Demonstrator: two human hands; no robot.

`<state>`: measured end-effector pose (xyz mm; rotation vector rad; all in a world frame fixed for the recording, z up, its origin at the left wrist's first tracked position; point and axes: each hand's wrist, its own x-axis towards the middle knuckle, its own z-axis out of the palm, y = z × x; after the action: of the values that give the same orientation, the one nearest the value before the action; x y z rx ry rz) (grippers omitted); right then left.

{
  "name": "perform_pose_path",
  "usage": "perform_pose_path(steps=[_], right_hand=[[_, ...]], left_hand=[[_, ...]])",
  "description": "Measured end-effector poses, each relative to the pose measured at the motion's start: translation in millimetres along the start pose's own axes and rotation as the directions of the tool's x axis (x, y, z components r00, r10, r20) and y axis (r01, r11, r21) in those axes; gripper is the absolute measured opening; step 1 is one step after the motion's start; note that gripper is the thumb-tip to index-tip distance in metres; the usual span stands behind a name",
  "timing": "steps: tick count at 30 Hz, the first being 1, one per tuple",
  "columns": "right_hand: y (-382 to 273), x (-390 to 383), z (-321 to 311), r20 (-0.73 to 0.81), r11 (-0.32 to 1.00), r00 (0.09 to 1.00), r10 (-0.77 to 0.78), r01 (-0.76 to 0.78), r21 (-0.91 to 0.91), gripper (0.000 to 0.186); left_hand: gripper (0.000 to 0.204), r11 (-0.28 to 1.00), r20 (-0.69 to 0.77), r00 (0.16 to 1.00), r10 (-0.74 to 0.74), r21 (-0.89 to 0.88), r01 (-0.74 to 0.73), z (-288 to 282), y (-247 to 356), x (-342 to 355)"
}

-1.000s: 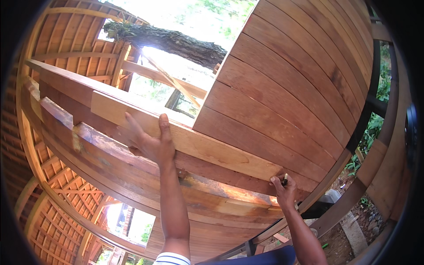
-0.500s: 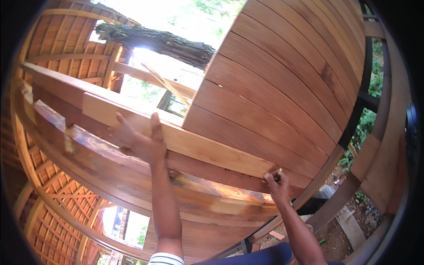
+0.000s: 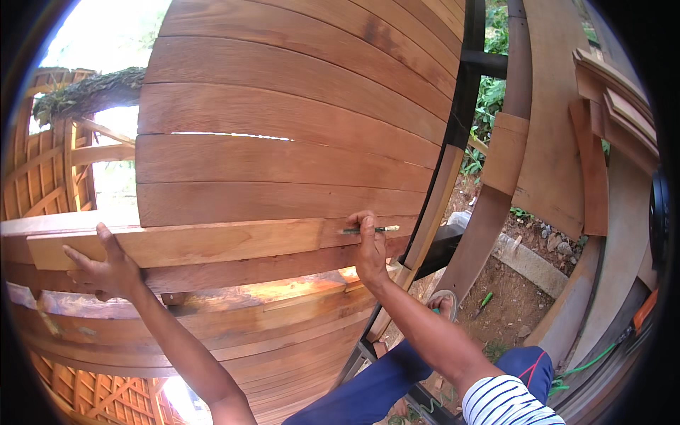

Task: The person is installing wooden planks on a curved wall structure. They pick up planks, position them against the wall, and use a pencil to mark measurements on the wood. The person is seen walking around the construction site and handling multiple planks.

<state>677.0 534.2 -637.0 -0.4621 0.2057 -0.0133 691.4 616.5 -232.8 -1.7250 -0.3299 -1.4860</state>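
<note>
A pale, narrow wooden board lies along the lower edge of a wall of reddish planks. My left hand is at the board's left end, fingers spread against its face. A thin pencil with a dark barrel and a pale end is pinched in my right hand, just past the board's right end. That hand is in front of a reddish plank, which runs on beyond the board. Whether the pencil's point touches the wood, I cannot tell.
A black metal post with crossbars borders the planks on the right. Beyond it are loose boards, soil, stones and a concrete strip. My sandalled foot is below. A rough log shows at upper left.
The view has swung right, bringing the stacked boards and my foot into sight. My right hand has moved beyond the pale board's right end, with the pencil now lying crosswise. My left hand stays near the left end.
</note>
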Motion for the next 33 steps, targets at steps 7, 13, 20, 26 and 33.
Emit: perform_pose_path(steps=[7, 13, 20, 26, 33], right_hand=[[0.8, -12.6, 8.2, 0.096, 0.992, 0.988, 0.117, -0.122, 0.041, 0.025], [0.2, -10.5, 4.8, 0.069, 0.998, 0.997, 0.034, -0.038, 0.056, 0.017], [1.6, -9.7, 4.2, 0.095, 0.991, 0.988, -0.125, 0.129, -0.037, 0.013], [1.4, -9.7, -0.5, 0.141, 0.986, 0.982, -0.127, 0.140, -0.088, 0.015], [5.6, -9.7, 1.2, 0.118, 0.991, 0.985, -0.127, 0.130, -0.020, 0.012]], left_hand=[[0.100, 0.988, -0.082, 0.985, 0.152, -0.013, -0.153, 16.5, -41.5, 13.4], [0.105, 0.998, -0.007, 1.000, -0.016, 0.056, 0.016, 13.0, -16.9, 5.4], [0.104, 0.997, -0.010, 0.999, 0.050, 0.062, -0.049, 13.4, -22.7, 9.6], [0.105, 0.996, -0.003, 0.998, 0.062, 0.060, -0.062, 14.9, -24.8, 9.6], [0.110, 0.991, -0.060, 0.992, 0.114, -0.063, -0.118, 23.4, -35.9, 16.3]])
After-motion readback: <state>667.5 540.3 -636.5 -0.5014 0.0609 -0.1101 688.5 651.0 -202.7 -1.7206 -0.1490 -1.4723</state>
